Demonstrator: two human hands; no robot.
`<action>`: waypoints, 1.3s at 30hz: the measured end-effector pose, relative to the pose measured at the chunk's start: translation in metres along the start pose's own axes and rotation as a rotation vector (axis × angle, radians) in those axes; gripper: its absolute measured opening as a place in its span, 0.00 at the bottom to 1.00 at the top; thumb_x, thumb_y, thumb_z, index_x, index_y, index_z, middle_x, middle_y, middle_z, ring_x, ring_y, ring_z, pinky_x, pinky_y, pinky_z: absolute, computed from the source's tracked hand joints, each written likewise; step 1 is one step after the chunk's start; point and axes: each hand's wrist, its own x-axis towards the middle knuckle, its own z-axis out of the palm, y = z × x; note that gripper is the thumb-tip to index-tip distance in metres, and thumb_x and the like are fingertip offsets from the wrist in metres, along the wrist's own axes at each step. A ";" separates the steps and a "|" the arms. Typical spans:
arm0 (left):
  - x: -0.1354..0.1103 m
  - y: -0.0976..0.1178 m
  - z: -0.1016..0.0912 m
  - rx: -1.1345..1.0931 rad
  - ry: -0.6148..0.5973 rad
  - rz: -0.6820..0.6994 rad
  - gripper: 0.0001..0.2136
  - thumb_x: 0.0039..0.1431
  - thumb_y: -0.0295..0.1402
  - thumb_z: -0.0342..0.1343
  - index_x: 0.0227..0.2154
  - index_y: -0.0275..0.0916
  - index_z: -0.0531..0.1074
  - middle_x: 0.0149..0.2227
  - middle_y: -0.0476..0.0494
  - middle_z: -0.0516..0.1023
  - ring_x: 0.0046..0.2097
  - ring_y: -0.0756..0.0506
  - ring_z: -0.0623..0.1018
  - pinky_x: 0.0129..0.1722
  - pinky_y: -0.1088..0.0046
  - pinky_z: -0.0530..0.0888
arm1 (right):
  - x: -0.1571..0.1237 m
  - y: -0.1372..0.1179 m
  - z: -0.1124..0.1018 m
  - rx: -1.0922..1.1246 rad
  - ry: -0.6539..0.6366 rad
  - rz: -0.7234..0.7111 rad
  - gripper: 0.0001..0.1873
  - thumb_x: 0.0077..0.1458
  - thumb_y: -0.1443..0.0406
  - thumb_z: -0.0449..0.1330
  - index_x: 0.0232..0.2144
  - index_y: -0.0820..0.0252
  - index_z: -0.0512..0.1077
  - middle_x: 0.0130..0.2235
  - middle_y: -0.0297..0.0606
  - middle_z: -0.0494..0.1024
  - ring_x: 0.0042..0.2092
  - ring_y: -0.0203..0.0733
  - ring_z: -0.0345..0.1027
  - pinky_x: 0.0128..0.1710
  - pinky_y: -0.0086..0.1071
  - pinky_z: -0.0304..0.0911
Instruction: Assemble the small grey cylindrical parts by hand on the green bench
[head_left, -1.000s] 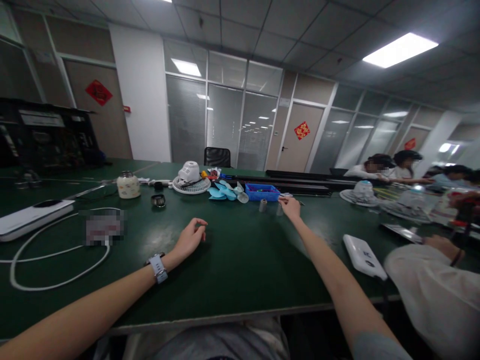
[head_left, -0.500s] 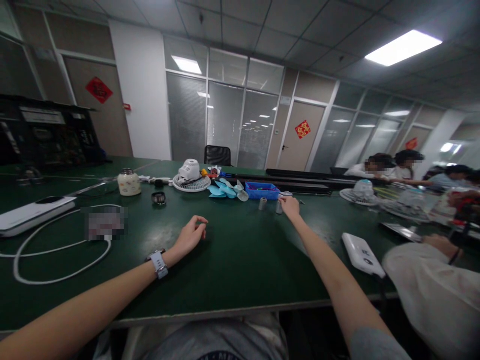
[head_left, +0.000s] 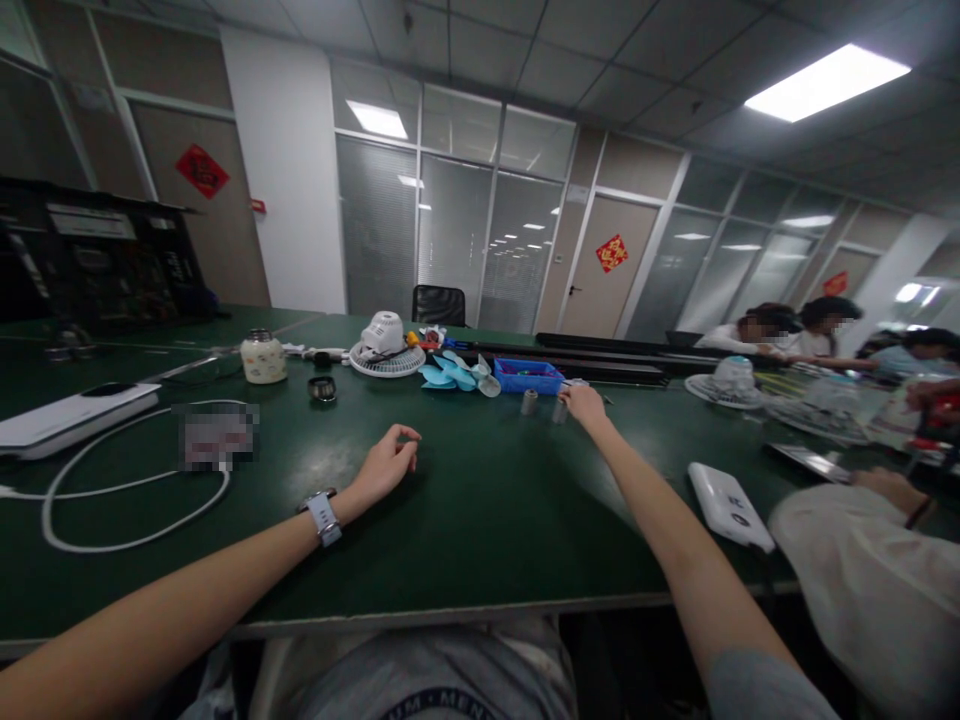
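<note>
My right hand (head_left: 585, 407) reaches forward over the green table (head_left: 480, 520), its fingers closed at the upper edge of a small grey metal cylinder (head_left: 559, 410). A second, similar grey cylinder (head_left: 529, 402) stands upright just to the left. Right behind them sits a blue plastic basket (head_left: 527, 377) holding small items too small to make out. My left hand (head_left: 386, 463) rests on its side on the table, fingers loosely bent and apart, with nothing in it. Light blue fan blades (head_left: 452, 372) lie beyond it, beside a white fan head with a round grille (head_left: 386, 347).
At left are a cream jar (head_left: 264, 358), a black lid (head_left: 322, 390), a white device (head_left: 79, 415) and a looped white cable (head_left: 135, 547). Long black bars (head_left: 600, 362) lie behind the basket. A white power bank (head_left: 729, 507) and a co-worker's sleeve (head_left: 862, 560) are at right.
The whole view has tilted and shifted slightly. My right hand stays at the same cylinder, and my left hand keeps its pose on the table.
</note>
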 end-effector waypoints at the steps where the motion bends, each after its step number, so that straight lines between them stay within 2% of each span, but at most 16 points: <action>1: 0.000 0.000 0.000 0.000 0.000 0.002 0.13 0.54 0.41 0.46 0.39 0.40 0.65 0.20 0.54 0.71 0.26 0.47 0.73 0.29 0.72 0.66 | 0.002 0.000 -0.001 -0.010 -0.014 -0.009 0.13 0.59 0.63 0.55 0.41 0.55 0.79 0.43 0.46 0.80 0.47 0.47 0.73 0.46 0.33 0.63; 6: 0.000 0.000 0.000 -0.005 -0.008 -0.018 0.14 0.53 0.42 0.46 0.40 0.41 0.65 0.21 0.54 0.71 0.24 0.47 0.71 0.27 0.72 0.65 | 0.003 -0.002 -0.002 -0.055 -0.031 0.011 0.15 0.60 0.61 0.54 0.41 0.58 0.79 0.43 0.51 0.79 0.46 0.50 0.73 0.44 0.37 0.64; 12: 0.001 -0.004 0.002 -0.027 -0.011 0.014 0.14 0.54 0.42 0.46 0.40 0.41 0.64 0.21 0.54 0.71 0.26 0.46 0.72 0.29 0.72 0.66 | -0.018 -0.002 0.007 -0.079 0.002 -0.018 0.21 0.65 0.59 0.46 0.53 0.55 0.71 0.44 0.51 0.79 0.46 0.49 0.74 0.44 0.37 0.64; 17: 0.000 -0.004 0.001 -0.015 -0.016 -0.001 0.14 0.54 0.42 0.46 0.41 0.41 0.65 0.21 0.53 0.71 0.26 0.46 0.73 0.29 0.72 0.66 | -0.024 0.001 0.007 -0.079 0.011 -0.076 0.28 0.60 0.49 0.51 0.56 0.57 0.68 0.48 0.51 0.77 0.48 0.52 0.71 0.47 0.41 0.60; 19: 0.000 -0.002 0.000 -0.013 -0.024 -0.014 0.14 0.54 0.42 0.47 0.41 0.41 0.65 0.21 0.53 0.72 0.26 0.46 0.73 0.28 0.71 0.66 | -0.023 -0.003 0.007 -0.086 0.090 -0.104 0.31 0.57 0.47 0.54 0.57 0.56 0.67 0.54 0.50 0.73 0.53 0.54 0.66 0.52 0.45 0.56; 22: -0.002 0.001 -0.001 -0.020 -0.032 -0.021 0.15 0.53 0.43 0.47 0.40 0.41 0.65 0.21 0.53 0.72 0.25 0.46 0.73 0.28 0.71 0.66 | -0.017 -0.017 0.010 -0.072 0.213 -0.115 0.34 0.55 0.45 0.55 0.58 0.55 0.66 0.62 0.48 0.64 0.62 0.56 0.52 0.57 0.49 0.46; 24: -0.003 0.004 -0.001 -0.021 -0.032 -0.026 0.15 0.53 0.43 0.47 0.40 0.41 0.65 0.21 0.53 0.71 0.25 0.46 0.72 0.27 0.71 0.65 | -0.010 -0.029 0.014 -0.034 0.200 -0.100 0.34 0.56 0.43 0.52 0.57 0.56 0.67 0.62 0.47 0.64 0.64 0.56 0.47 0.59 0.51 0.43; 26: -0.004 0.006 -0.001 -0.021 -0.034 -0.031 0.15 0.52 0.43 0.47 0.39 0.41 0.65 0.21 0.53 0.71 0.24 0.46 0.72 0.27 0.71 0.65 | -0.003 -0.041 0.017 0.012 0.136 -0.077 0.33 0.56 0.43 0.51 0.54 0.55 0.69 0.59 0.46 0.67 0.64 0.56 0.49 0.59 0.53 0.41; 29: -0.005 0.007 -0.001 -0.019 -0.045 -0.020 0.15 0.53 0.43 0.47 0.39 0.41 0.65 0.21 0.53 0.71 0.25 0.46 0.72 0.27 0.71 0.65 | 0.004 -0.052 0.021 0.050 0.049 -0.044 0.26 0.55 0.45 0.54 0.47 0.54 0.75 0.54 0.45 0.74 0.62 0.55 0.54 0.59 0.54 0.40; 34: -0.004 0.003 0.001 -0.026 -0.031 0.008 0.13 0.53 0.42 0.47 0.39 0.41 0.65 0.20 0.54 0.70 0.25 0.46 0.72 0.28 0.71 0.65 | 0.000 -0.057 0.016 0.132 0.050 -0.038 0.18 0.55 0.52 0.58 0.42 0.55 0.76 0.47 0.44 0.78 0.53 0.50 0.66 0.58 0.52 0.41; 37: -0.005 0.006 0.002 -0.015 -0.033 0.053 0.14 0.55 0.43 0.49 0.40 0.40 0.64 0.24 0.52 0.73 0.27 0.46 0.74 0.30 0.70 0.68 | -0.016 -0.069 0.003 0.280 0.039 -0.132 0.16 0.54 0.53 0.59 0.40 0.53 0.76 0.45 0.40 0.80 0.51 0.49 0.69 0.58 0.52 0.41; 39: -0.007 0.012 0.002 -0.018 -0.023 0.127 0.16 0.56 0.44 0.51 0.42 0.40 0.64 0.30 0.49 0.77 0.32 0.46 0.76 0.33 0.69 0.70 | -0.034 -0.084 -0.008 0.419 0.022 -0.253 0.17 0.54 0.52 0.59 0.41 0.52 0.76 0.43 0.38 0.80 0.49 0.48 0.70 0.58 0.52 0.42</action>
